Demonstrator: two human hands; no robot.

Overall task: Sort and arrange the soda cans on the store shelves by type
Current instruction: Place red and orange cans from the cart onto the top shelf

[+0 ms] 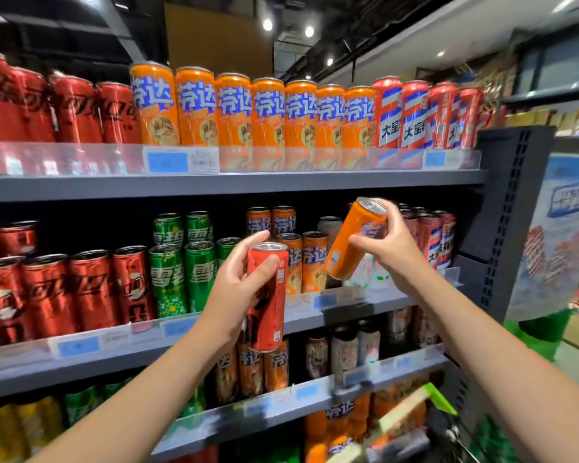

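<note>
My left hand [239, 279] grips a slim red cola can [268, 302] upright, in front of the middle shelf [214, 332]. My right hand [390, 243] holds an orange soda can [355, 238] by its top, tilted, above the orange cans [301, 259] on that shelf. To the left on the same shelf stand green cans [181, 262] and red cola cans [64, 289]. The top shelf [234, 183] carries red cola cans [74, 108], a row of orange cans [248, 111] and red-white-blue cans [415, 113].
White patterned cans [368, 272] and red-white-blue cans [435, 235] stand right of the orange ones. Lower shelves hold dark, orange, green and yellow cans. The shelf's dark end post [512, 212] is at the right, with a poster [555, 235] beyond. A green-handled cart [432, 406] sits below.
</note>
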